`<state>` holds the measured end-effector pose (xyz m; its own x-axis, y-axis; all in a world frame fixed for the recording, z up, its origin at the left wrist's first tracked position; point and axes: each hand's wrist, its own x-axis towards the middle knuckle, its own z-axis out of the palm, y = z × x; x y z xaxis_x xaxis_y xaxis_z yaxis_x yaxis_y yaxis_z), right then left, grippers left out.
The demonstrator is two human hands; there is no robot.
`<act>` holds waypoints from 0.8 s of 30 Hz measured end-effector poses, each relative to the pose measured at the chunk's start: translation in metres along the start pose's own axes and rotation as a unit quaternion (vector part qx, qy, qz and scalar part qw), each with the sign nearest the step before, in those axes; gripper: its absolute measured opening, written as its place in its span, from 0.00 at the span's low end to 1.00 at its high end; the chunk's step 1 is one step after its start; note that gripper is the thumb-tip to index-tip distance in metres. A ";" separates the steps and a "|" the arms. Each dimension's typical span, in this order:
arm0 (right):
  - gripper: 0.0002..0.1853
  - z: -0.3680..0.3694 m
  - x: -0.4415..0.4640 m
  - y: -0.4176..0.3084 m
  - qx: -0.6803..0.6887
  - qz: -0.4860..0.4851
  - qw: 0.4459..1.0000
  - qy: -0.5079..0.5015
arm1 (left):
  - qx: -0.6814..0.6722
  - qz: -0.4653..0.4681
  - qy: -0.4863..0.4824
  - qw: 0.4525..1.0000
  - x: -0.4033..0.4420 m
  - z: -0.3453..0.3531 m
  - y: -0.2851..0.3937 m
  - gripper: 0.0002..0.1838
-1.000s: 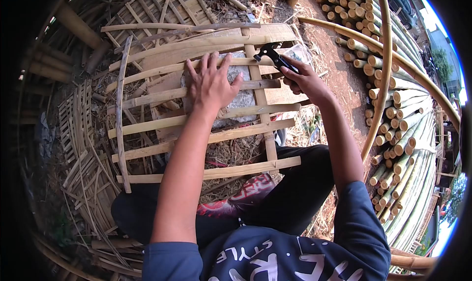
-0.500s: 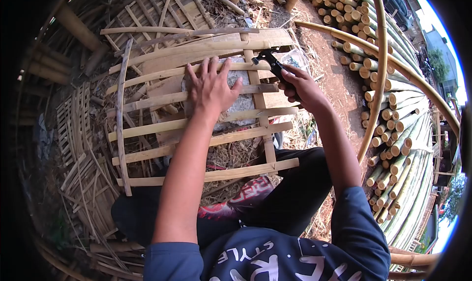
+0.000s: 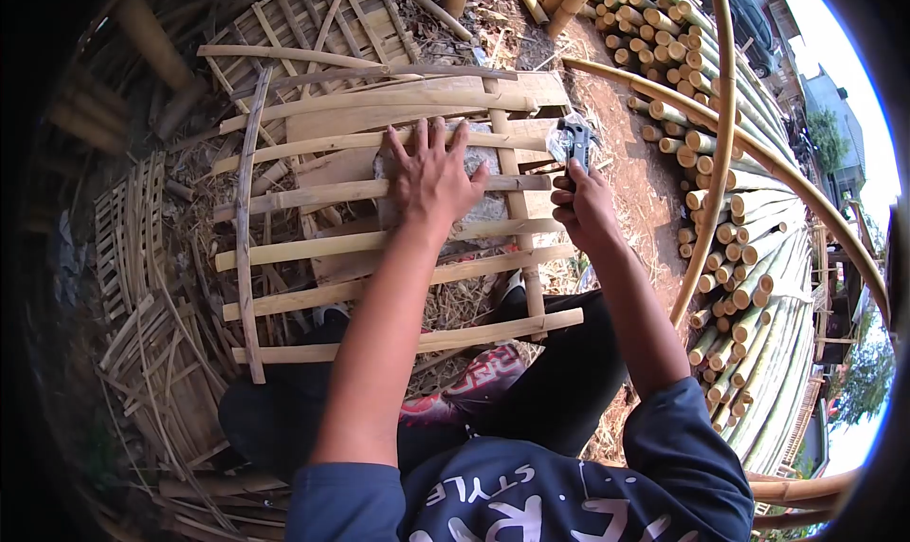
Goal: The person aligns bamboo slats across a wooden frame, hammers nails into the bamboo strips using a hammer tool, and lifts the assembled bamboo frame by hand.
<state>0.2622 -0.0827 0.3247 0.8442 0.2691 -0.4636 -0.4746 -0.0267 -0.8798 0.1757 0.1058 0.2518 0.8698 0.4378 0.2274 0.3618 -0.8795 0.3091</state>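
My left hand point(image 3: 434, 180) lies with fingers spread over the upper slats of a bamboo frame point(image 3: 327, 247), palm down. My right hand point(image 3: 586, 208) is wrapped round the handle of a black hammer point(image 3: 574, 144), just past the right ends of the slats. The hammer's head points away from me. Several split-bamboo slats run across the frame, joined by a crosspiece point(image 3: 518, 201) on the right and a thin greyish strip point(image 3: 248, 229) on the left. Under the left hand, a grey slab point(image 3: 483, 206) shows between the slats.
Stacked bamboo poles point(image 3: 749, 248) fill the right side, with a curved pole point(image 3: 725, 153) in front of them. A slatted bamboo panel point(image 3: 318, 20) lies at the back. Loose strips point(image 3: 156, 352) are piled on the left. My bent legs point(image 3: 559, 381) are close below the frame.
My right hand has moved the hammer right, off the crosspiece, and turned its head to point away from me. My left hand stays spread on the slats; the whole view has shifted slightly.
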 end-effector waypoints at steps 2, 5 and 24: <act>0.08 -0.014 -0.007 -0.016 -0.081 0.052 0.987 -0.133 | 0.003 -0.003 -0.002 1.000 0.000 0.000 0.000 0.38; 0.08 -0.007 -0.017 -0.025 -0.028 0.020 0.995 -0.094 | 0.010 -0.009 -0.014 1.000 -0.005 -0.006 0.000 0.38; 0.06 0.017 -0.026 -0.009 -0.097 0.045 0.991 -0.081 | -0.006 -0.010 -0.029 1.000 0.000 -0.006 0.002 0.38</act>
<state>0.2404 -0.0731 0.3464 0.7420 0.4070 -0.5328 -0.4765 -0.2389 -0.8461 0.1743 0.1049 0.2584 0.8801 0.4443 0.1671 0.3767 -0.8680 0.3236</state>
